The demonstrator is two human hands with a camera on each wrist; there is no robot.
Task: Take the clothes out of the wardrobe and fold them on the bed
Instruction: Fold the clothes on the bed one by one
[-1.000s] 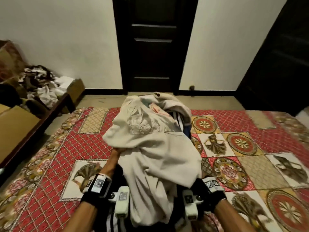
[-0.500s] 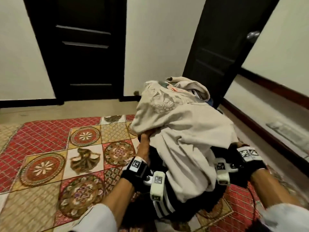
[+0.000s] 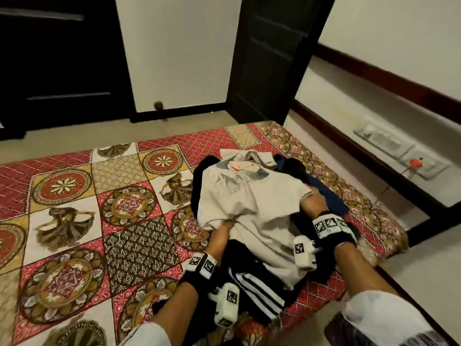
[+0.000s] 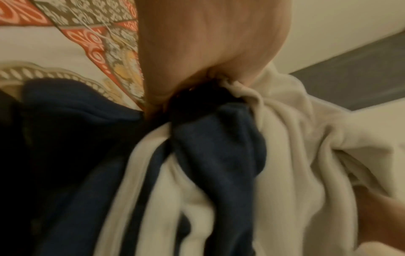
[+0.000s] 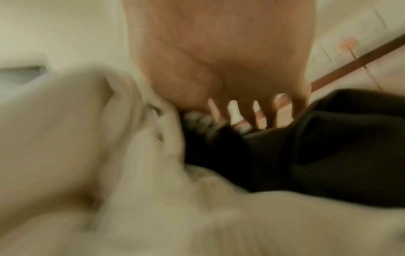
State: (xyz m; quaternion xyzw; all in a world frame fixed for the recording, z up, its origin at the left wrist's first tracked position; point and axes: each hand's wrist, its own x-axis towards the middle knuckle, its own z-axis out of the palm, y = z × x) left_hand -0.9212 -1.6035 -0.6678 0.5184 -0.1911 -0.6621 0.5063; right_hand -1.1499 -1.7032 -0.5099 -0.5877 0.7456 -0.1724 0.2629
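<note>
A pile of clothes [image 3: 249, 208] lies on the patterned bed [image 3: 99, 221] near its right corner. A cream printed shirt [image 3: 259, 221] is on top, a black garment with white stripes [image 3: 254, 288] sticks out at the near side, and navy cloth [image 3: 329, 193] shows at the far right. My left hand [image 3: 223, 229] grips a bunch of cream cloth [image 4: 295, 138] and navy cloth [image 4: 219, 147] at the pile's left side. My right hand [image 3: 313, 203] reaches under the cream sleeve, with fingers [image 5: 269, 112] spread straight against a dark garment [image 5: 328, 147]. That view is blurred.
Two dark doors [image 3: 57, 58] [image 3: 269, 58] stand beyond the bed's far side. A low dark-edged ledge with a switch panel [image 3: 384, 138] runs along the right wall. Bare floor [image 3: 424, 283] lies right of the bed's corner. The bed's left part carries nothing.
The bundle, held up in both arms before, has come down onto the bed near its right corner. My view has swung right along the bed.
</note>
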